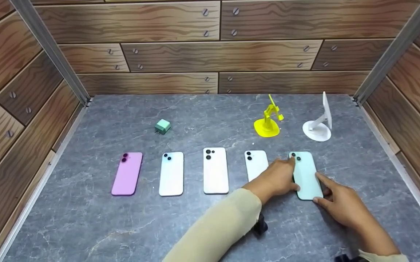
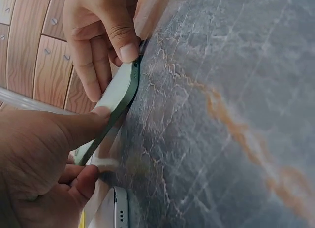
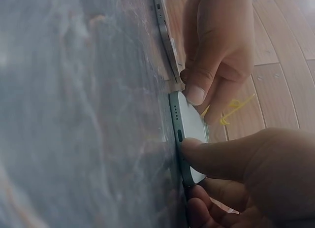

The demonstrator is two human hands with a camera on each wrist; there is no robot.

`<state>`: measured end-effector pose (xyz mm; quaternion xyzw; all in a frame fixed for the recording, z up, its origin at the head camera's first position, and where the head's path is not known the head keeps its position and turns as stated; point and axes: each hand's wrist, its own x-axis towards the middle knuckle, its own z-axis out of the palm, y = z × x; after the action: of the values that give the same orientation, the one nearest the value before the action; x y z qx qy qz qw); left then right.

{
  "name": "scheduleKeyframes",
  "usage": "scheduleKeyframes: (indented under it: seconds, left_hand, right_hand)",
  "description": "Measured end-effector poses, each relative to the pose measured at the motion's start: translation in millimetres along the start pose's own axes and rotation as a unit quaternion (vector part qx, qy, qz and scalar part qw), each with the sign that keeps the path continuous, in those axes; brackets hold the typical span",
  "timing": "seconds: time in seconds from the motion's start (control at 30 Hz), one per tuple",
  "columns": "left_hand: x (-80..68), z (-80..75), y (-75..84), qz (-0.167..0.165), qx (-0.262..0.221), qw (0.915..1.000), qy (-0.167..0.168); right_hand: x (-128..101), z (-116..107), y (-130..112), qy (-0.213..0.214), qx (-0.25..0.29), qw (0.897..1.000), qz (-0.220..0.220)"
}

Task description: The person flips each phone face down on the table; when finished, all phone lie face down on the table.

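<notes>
A mint-green phone [image 1: 307,178] lies back up at the right end of a row of phones. My left hand [image 1: 277,176] grips its left edge, thumb near the lower part and a fingertip beside the cameras. On the opposite edge, my right hand [image 1: 346,203] holds the lower right side, its thumb at the bottom corner. In the left wrist view the thumb of my left hand [image 2: 39,149] presses on the phone's back [image 2: 118,87]. The right wrist view shows the thumb of my right hand [image 3: 251,164] at the bottom end, near the port. A white phone [image 1: 256,163] is partly hidden by my left hand.
Further left lie a white phone [image 1: 216,171], a pale blue-white phone [image 1: 171,174] and a pink phone [image 1: 127,174]. Behind them stand a green charger plug [image 1: 163,126], a yellow phone stand [image 1: 267,127] and a white stand [image 1: 317,131]. Wood-patterned panels [image 1: 170,56] enclose the grey tabletop [image 1: 122,225].
</notes>
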<state>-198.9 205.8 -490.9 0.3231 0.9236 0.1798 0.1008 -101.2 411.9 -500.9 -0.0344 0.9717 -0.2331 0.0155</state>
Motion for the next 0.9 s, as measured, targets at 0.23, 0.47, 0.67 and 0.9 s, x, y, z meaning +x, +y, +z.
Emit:
scheduleKeyframes:
  seconds: [0.23, 0.47, 0.67, 0.9]
  left_hand:
    - [-2.0, -0.4, -1.0, 0.026, 0.059, 0.9977, -0.020]
    - [-3.4, -0.6, 0.2, 0.033, 0.100, 0.9941, -0.027]
    - [-3.7, -0.7, 0.9, 0.043, 0.128, 0.9902, -0.034]
    - [-5.4, 0.4, -0.7, 0.044, 0.131, 0.9900, -0.025]
  right_hand:
    - [0.2, -1.6, -2.4, -0.015, -0.010, 1.000, 0.014]
    - [0.9, -3.0, -3.5, -0.025, -0.010, 0.999, 0.022]
    - [1.7, -3.7, -3.7, -0.025, -0.016, 0.999, 0.015]
    - [2.9, -3.6, -6.1, -0.031, -0.017, 0.999, 0.011]
